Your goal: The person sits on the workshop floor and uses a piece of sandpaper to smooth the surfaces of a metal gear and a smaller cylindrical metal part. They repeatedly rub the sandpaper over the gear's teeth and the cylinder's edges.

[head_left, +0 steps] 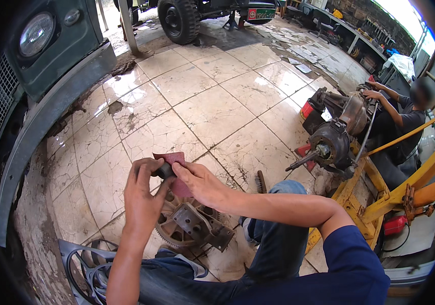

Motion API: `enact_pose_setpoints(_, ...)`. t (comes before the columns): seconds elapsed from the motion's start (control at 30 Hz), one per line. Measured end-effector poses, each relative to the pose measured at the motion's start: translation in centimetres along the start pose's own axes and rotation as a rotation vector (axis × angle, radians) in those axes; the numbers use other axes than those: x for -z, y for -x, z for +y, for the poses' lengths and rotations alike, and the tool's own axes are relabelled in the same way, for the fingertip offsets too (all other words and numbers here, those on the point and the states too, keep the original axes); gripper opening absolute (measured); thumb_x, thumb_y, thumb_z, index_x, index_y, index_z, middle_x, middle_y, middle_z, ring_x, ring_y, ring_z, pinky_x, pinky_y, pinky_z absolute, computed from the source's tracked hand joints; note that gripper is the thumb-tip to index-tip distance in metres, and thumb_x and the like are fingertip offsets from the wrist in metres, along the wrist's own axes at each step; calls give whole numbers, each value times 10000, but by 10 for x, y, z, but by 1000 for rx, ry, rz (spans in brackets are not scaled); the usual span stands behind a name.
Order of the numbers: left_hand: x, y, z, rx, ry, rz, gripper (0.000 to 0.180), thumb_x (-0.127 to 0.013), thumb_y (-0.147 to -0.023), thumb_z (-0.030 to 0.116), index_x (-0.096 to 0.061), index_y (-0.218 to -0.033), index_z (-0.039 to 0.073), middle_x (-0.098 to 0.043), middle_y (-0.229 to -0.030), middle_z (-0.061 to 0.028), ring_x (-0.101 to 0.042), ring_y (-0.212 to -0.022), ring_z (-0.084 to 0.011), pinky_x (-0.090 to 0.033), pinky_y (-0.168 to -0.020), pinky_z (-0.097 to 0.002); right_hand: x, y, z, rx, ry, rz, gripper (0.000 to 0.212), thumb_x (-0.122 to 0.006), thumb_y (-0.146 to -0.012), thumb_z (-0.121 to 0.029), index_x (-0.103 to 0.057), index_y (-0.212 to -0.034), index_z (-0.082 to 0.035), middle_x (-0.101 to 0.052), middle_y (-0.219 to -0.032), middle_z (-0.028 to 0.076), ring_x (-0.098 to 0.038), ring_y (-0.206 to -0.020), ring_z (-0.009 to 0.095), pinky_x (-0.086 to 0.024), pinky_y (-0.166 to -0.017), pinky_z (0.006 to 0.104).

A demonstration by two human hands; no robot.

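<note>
Between finger and thumb of my left hand [143, 190] is a small dark cylindrical metal part [163, 171]. My right hand [202, 184] grips a reddish-brown sheet of sandpaper [182, 189], which lies up against that part, its upper edge curling above my fingers. Below both hands, on the floor between my feet, a round toothed gear wheel [169, 239] lies flat. Across it sits a metal bracket plate [192, 221] with holes. My forearms and hands cover some of the wheel.
A dark green vehicle front with a curved bumper [57, 112] stands at left. On the right, a person [405, 112] handles a large axle assembly [339, 132] near a yellow steel frame [375, 198]. A brush [261, 181] lies by my knee. The tiled floor [212, 114] is cracked.
</note>
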State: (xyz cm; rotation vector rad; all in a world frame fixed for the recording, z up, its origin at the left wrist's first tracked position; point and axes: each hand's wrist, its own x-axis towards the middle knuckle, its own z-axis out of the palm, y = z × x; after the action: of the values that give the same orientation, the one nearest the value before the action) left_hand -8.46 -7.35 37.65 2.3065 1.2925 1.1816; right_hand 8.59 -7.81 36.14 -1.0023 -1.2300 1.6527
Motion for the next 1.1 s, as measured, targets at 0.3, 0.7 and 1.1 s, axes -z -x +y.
enact_pose_setpoints(0.3,-6,14,-8,110,86,-42,409,-811,-774,19,-587,-1116,27,-585,-1101,-129,-655,-915,-281,-539,-826,-386,1,-2,4,-110,-108,24,507,-433,-1081,-454,-607,-1251,-8,-584,-963,15,-521,-900,82,-460,-796,266)
enact_pose_setpoints(0.7,-25,21,-9,202,101,-128,384,-795,-795,57,-583,-1115,56,-592,-1113,-110,-665,-912,-264,-540,-819,-389,-2,-3,8,-110,-258,104,477,-434,-1084,-433,-599,-1264,-23,-649,-1113,39,-602,-955,102,-513,-841,287)
enact_pose_setpoints(1.1,-29,16,-23,300,299,-60,401,-780,-767,-66,-607,-1118,19,-574,-1143,-112,-676,-955,-228,-569,-834,-331,3,-5,5,-105,-229,142,471,-424,-1087,-422,-579,-1261,-13,-644,-1118,62,-601,-975,103,-524,-824,286)
